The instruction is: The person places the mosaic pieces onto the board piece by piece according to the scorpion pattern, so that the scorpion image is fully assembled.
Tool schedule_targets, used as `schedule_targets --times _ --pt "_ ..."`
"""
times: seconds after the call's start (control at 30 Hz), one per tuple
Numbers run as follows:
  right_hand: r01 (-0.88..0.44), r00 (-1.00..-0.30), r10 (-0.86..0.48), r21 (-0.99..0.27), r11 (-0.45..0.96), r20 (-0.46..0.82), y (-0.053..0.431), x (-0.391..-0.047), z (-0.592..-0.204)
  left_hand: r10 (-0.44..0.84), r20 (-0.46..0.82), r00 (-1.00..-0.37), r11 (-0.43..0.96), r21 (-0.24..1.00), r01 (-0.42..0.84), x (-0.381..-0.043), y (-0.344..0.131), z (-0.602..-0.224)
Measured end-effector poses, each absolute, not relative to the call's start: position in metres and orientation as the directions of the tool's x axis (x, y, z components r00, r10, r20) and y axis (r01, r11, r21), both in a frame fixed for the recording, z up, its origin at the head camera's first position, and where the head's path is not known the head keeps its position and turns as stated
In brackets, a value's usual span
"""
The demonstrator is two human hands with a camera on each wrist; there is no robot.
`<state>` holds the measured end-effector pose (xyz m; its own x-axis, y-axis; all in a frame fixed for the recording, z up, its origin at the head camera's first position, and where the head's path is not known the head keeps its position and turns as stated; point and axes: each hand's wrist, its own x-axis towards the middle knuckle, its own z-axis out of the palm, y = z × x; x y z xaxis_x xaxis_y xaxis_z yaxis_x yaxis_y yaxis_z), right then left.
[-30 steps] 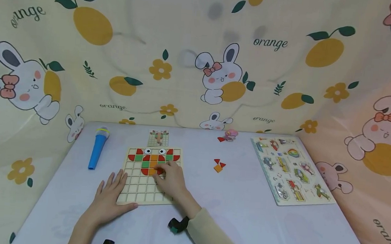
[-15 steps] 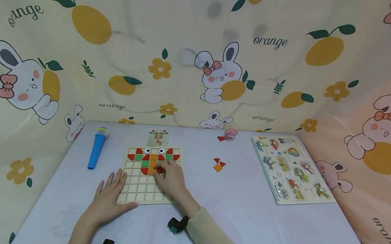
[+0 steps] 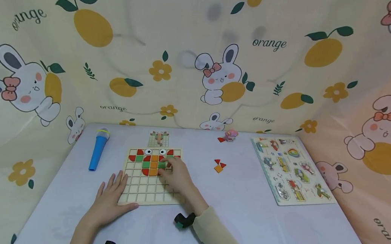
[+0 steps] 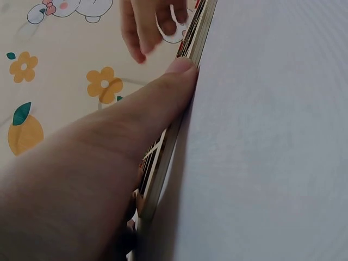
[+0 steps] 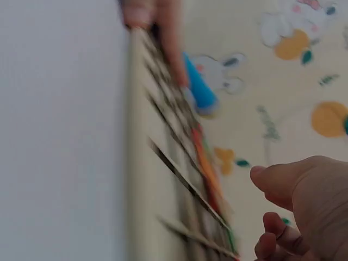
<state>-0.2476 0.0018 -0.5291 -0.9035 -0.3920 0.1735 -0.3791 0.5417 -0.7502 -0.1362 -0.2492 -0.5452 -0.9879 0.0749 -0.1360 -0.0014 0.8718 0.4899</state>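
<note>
A wooden grid board (image 3: pixel 143 188) lies flat on the table, its far rows filled with red, green and orange tiles (image 3: pixel 154 165) and two eye tiles (image 3: pixel 162 152). My left hand (image 3: pixel 106 208) rests at the board's near left corner, fingers spread along the left side and thumb on the near edge. Over the board's right part hovers my right hand (image 3: pixel 178 177), its thumb apart from its loosely bent fingers. In the right wrist view that hand (image 5: pixel 310 209) shows nothing between thumb and fingers. It hides some of the right-hand squares in the head view.
A small pattern card (image 3: pixel 158 138) lies behind the board. To the left is a blue toy microphone (image 3: pixel 98 149). Loose red triangles and an orange square (image 3: pixel 218 169) lie to the right, with a pink figurine (image 3: pixel 230 135) behind and a picture puzzle board (image 3: pixel 292 172) farther right.
My right hand has drawn back a little to the right and its fingers have parted, baring a green tile they partly covered. My left hand has stayed at the board's corner.
</note>
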Motion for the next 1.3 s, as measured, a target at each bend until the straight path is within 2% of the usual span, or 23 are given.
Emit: schedule_targets --times 0.1,0.37,0.57,0.77,1.07,1.3 --pt "-0.347 -0.922 -0.348 -0.758 0.552 0.169 0.026 -0.257 -0.523 0.073 -0.136 -0.988 0.869 0.494 -0.004 -0.136 -0.248 -0.546" --pt "-0.201 -0.979 -0.116 -0.716 0.669 0.166 0.122 -0.27 -0.528 0.064 -0.158 -0.985 0.881 0.473 -0.018 -0.137 -0.25 -0.546" --pt "-0.139 -0.989 -0.056 -0.699 0.702 0.14 0.173 -0.268 -0.539 0.06 -0.171 -0.983 0.887 0.462 -0.026 -0.136 -0.251 -0.543" --pt "-0.131 -0.99 -0.063 -0.691 0.711 0.123 0.191 -0.265 -0.546 0.067 -0.169 -0.983 0.882 0.47 -0.021 -0.137 -0.248 -0.546" --pt "-0.186 -0.982 -0.117 -0.68 0.71 0.146 0.194 -0.267 -0.555 0.069 -0.193 -0.979 0.879 0.476 -0.032 -0.136 -0.247 -0.548" --pt "-0.179 -0.984 -0.122 -0.679 0.712 0.131 0.197 -0.266 -0.557 0.074 -0.186 -0.98 0.883 0.469 -0.023 -0.138 -0.247 -0.546"
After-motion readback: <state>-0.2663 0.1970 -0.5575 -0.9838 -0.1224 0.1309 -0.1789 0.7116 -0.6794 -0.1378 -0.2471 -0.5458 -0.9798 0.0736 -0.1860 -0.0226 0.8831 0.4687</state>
